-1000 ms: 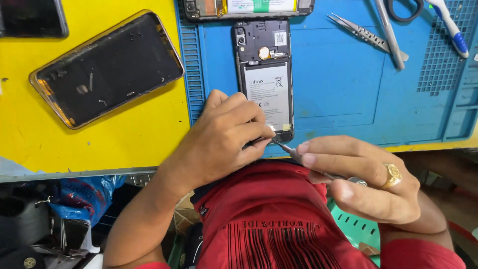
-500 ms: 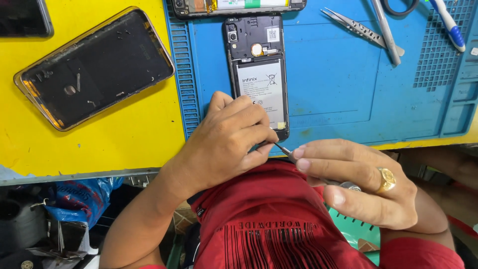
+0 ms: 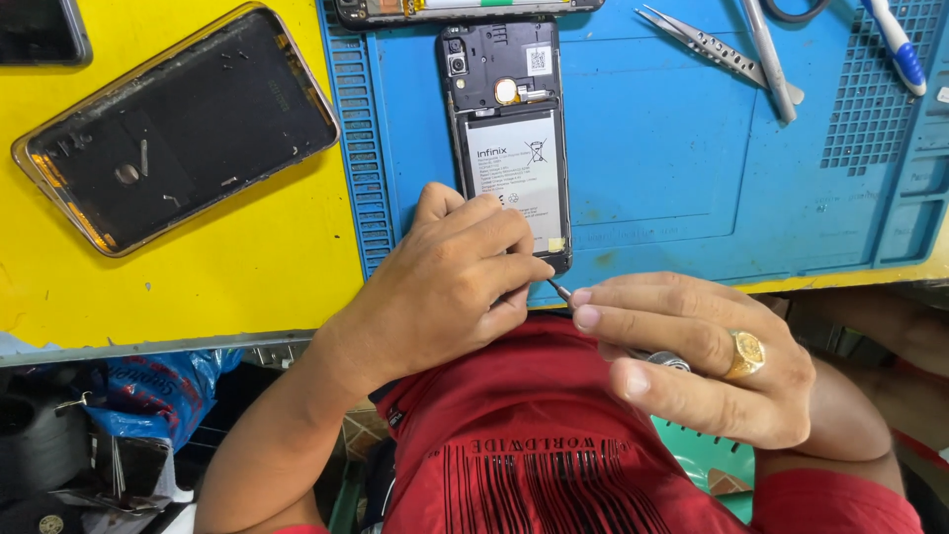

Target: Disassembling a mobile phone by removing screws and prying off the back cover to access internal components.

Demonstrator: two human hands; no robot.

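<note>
An opened phone (image 3: 509, 138) lies back-up on the blue work mat (image 3: 672, 168), its white battery and circuit board exposed. My left hand (image 3: 450, 287) rests on the phone's lower end, fingers curled over its bottom edge. My right hand (image 3: 692, 351), wearing a gold ring, grips a thin screwdriver (image 3: 561, 292) whose metal tip points at the phone's bottom right corner, right beside my left fingertips.
A detached black back cover (image 3: 178, 129) lies on the yellow table surface (image 3: 198, 277) at left. Tweezers (image 3: 707, 44), another metal tool (image 3: 766, 54) and a blue-and-white pen-like tool (image 3: 895, 44) lie at the mat's far side. Another device (image 3: 465, 8) sits at the top edge.
The view has shifted slightly, so the phone and cover sit a little lower-left in frame. My hands stay at the phone's bottom edge with the screwdriver tip close by.
</note>
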